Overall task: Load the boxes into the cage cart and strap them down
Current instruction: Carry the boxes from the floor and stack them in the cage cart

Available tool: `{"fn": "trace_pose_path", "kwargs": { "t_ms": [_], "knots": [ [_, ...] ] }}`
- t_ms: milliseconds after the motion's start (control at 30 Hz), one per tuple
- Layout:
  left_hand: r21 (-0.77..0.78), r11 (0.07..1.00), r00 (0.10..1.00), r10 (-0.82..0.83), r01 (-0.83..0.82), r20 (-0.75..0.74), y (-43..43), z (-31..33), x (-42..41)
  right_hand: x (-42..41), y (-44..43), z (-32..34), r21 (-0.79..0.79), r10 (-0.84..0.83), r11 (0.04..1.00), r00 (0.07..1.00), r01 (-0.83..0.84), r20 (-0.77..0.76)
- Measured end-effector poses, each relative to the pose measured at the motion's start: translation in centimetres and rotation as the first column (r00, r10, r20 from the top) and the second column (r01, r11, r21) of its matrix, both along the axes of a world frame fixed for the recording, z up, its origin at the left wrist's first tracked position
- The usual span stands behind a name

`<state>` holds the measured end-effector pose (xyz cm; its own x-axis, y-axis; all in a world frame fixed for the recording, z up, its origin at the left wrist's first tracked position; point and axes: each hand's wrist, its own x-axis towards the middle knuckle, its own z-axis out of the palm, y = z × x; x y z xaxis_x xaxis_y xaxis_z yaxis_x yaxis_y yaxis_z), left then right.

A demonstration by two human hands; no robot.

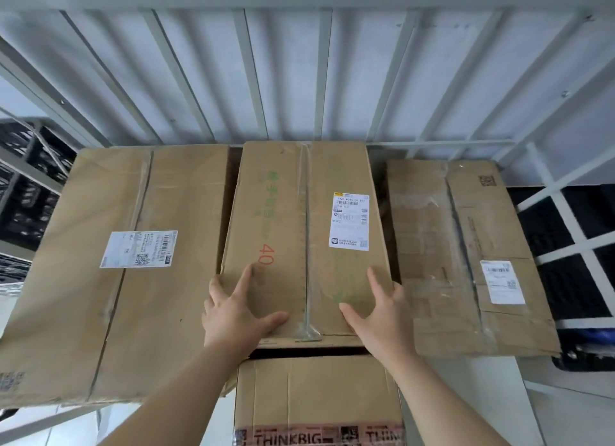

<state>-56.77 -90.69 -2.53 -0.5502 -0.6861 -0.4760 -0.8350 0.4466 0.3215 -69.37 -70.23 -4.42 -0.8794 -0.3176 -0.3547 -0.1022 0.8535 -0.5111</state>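
Three brown cardboard boxes stand side by side against the grey barred back wall of the cage cart (pixel 283 79). The middle box (pixel 299 212) carries a white label and green and red print. My left hand (pixel 233 309) lies on its near left corner, fingers spread flat on the top. My right hand (pixel 382 316) rests on its near right corner the same way. A wide left box (pixel 116 279) and a worn, taped right box (pixel 466 262) flank it. Below my arms a fourth box (pixel 316 399) with "THINKBIG" tape sits nearest to me.
The cart's right side is a white grid panel (pixel 572 232) with dark floor behind it. Black crates (pixel 30 186) sit on shelving at the left. Narrow gaps separate the three boxes.
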Motion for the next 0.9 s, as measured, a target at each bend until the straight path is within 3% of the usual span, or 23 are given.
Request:
{"fn": "trace_pose_path", "kwargs": {
  "t_ms": [267,400,567,900],
  "knots": [
    [0.066,0.997,0.993,-0.052,0.045,0.108,1.0,-3.3,0.6,0.0,0.2,-2.8,0.094,0.098,0.99,0.994,-0.103,0.053],
    [-0.069,0.98,0.958,-0.164,0.185,0.234,1.2,-1.9,0.0,-0.2,0.0,-1.6,0.183,0.151,0.97,0.988,-0.157,0.044],
    [-0.234,0.893,0.922,-0.36,0.385,0.142,2.1,3.2,-1.3,-0.6,0.5,3.3,0.157,0.23,0.964,0.97,-0.215,-0.08],
    [-0.449,0.715,0.769,-0.633,0.536,-0.091,8.6,20.8,-3.6,1.4,6.9,22.1,0.171,0.224,0.969,0.921,-0.176,-0.32]
  ]
}}
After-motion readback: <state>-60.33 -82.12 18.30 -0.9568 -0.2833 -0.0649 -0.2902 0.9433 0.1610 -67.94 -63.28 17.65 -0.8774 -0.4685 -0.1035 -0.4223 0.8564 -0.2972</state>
